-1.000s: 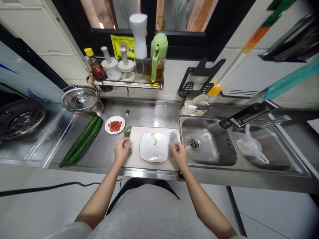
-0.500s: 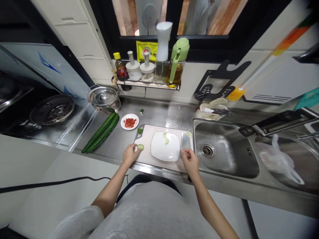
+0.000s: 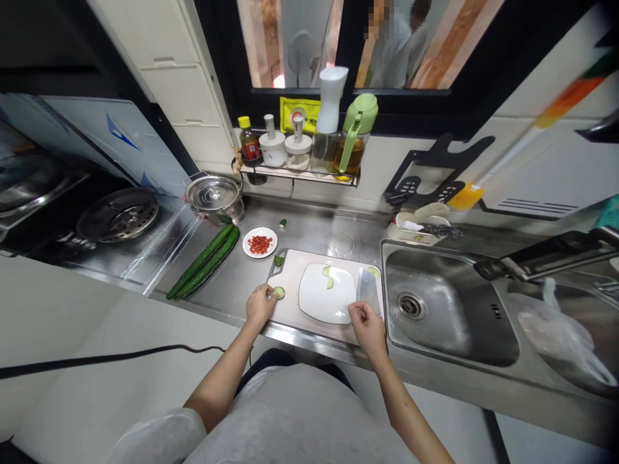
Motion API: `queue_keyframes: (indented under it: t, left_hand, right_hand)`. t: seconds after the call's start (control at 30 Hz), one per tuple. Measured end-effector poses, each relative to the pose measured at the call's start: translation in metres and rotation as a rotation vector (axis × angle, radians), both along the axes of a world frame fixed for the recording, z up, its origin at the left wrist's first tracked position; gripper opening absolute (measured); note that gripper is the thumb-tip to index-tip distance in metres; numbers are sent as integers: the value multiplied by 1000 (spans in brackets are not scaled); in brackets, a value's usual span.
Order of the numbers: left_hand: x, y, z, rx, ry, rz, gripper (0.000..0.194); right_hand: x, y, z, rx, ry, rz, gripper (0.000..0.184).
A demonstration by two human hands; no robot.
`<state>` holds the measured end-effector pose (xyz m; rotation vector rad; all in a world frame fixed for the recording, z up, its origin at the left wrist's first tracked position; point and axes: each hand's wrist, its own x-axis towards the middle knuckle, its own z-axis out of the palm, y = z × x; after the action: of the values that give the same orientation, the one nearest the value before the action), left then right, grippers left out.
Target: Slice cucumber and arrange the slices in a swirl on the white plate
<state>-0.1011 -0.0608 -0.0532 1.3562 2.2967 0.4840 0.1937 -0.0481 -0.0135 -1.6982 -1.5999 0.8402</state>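
Observation:
My left hand is closed at the left side of the cutting board, its fingertips on a cut cucumber piece. On the board sits a white plate with a few pale green cucumber slices near its far edge. My right hand is pinched at the plate's right rim; what lies between its fingertips, if anything, is hidden. Just beyond that hand a knife blade lies flat, with a slice by its far end. A green cucumber end rests by the board's handle.
Two whole cucumbers lie left, near a small plate of chopped red pieces. Behind are a lidded steel pot and a condiment shelf. A sink adjoins the board's right, its faucet reaching over.
My left hand has moved from the board's left edge onto the cucumber piece. My right hand has shifted from the knife toward the plate's rim. The view has turned left.

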Motion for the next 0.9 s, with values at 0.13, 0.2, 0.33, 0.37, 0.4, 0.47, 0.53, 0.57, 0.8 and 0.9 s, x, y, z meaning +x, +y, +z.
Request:
queue_keyframes:
  t: [0.13, 0.2, 0.33, 0.37, 0.4, 0.47, 0.53, 0.57, 0.8, 0.9]
  left_hand:
    - [0, 2, -3, 82, -217, 72, 13]
    - [1, 4, -2, 148, -413, 92, 18]
    - [7, 10, 12, 204, -806, 76, 32]
    - [9, 11, 18, 193, -867, 66, 34]
    - [12, 12, 25, 177, -909, 58, 35]
    - [18, 13, 38, 138, -972, 38, 38]
    - [25, 14, 52, 106, -1033, 16, 39]
    - [29, 15, 58, 91, -1063, 3, 39]
    - [53, 13, 82, -19, -1201, -177, 37]
    - [58, 13, 81, -59, -1226, -195, 37]
  right_hand:
    - [-5, 0, 0, 0, 8, 13, 39]
    - [-10, 0, 3, -9, 13, 28, 37]
    - [-23, 2, 12, -32, 61, 85, 35]
    - [-27, 2, 14, -38, 83, 105, 34]
    - [-31, 3, 16, -46, 105, 125, 33]
    - [-39, 5, 19, -62, 141, 164, 30]
    - [-46, 7, 21, -87, 159, 190, 29]
    - [-50, 8, 22, -100, 164, 199, 28]
    - [-60, 11, 25, -93, 335, 353, 36]
    - [-59, 10, 23, -145, 459, 370, 25]
